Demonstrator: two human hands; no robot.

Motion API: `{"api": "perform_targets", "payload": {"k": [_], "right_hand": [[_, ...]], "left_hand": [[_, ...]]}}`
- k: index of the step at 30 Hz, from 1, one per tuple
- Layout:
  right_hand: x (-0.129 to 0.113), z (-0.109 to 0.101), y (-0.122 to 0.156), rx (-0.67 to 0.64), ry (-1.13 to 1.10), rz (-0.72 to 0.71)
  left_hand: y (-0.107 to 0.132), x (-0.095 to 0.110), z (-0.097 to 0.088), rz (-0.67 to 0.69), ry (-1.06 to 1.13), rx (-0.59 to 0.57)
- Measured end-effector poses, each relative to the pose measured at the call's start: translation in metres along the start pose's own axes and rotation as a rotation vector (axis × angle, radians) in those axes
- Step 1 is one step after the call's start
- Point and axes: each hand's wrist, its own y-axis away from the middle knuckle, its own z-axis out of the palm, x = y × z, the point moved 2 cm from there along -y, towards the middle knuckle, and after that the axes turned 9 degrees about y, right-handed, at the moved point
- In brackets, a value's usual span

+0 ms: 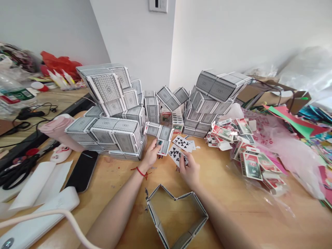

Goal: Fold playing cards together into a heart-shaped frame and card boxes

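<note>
My left hand (pixel 150 154), with a red cord at its wrist, is closed on playing cards (pixel 155 130) joined at an angle, their grey patterned backs facing up. My right hand (pixel 191 170) pinches a clubs playing card (pixel 176 153), face up, just right of them. Behind it, more face-up clubs cards (pixel 182 141) lie on the table. Between my forearms sits a heart-shaped frame (pixel 201 206) built of folded cards, standing on edge. Stacks of card-built blocks stand beyond my hands, one at the left (pixel 114 129) and one at the right (pixel 218 86).
Opened card boxes (pixel 251 166) are heaped at the right, beside crumpled clear plastic (pixel 295 160). At the left lie a black phone (pixel 82 171), scissors (pixel 20 168), a white power bank (pixel 41 219) with a cable, and a roll of white paper (pixel 35 185). Walls rise behind the wooden table (pixel 116 193).
</note>
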Motion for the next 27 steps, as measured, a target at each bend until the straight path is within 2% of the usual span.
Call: {"api": "perform_targets", "payload": {"k": [4, 12, 22, 27], "right_hand": [[0.000, 0.003, -0.002, -0.125, -0.184, 0.187], [0.004, 0.014, -0.005, -0.388, -0.577, 0.319], [0.006, 0.014, -0.008, -0.480, -0.577, 0.257], [0.009, 0.013, -0.011, -0.499, -0.546, 0.289]], "left_hand": [[-0.002, -0.001, -0.003, 0.016, -0.023, 0.002], [-0.002, 0.000, -0.003, 0.032, 0.009, 0.000], [0.000, 0.001, -0.002, -0.015, -0.030, -0.019], [0.000, 0.001, -0.002, -0.025, -0.037, -0.019]]}}
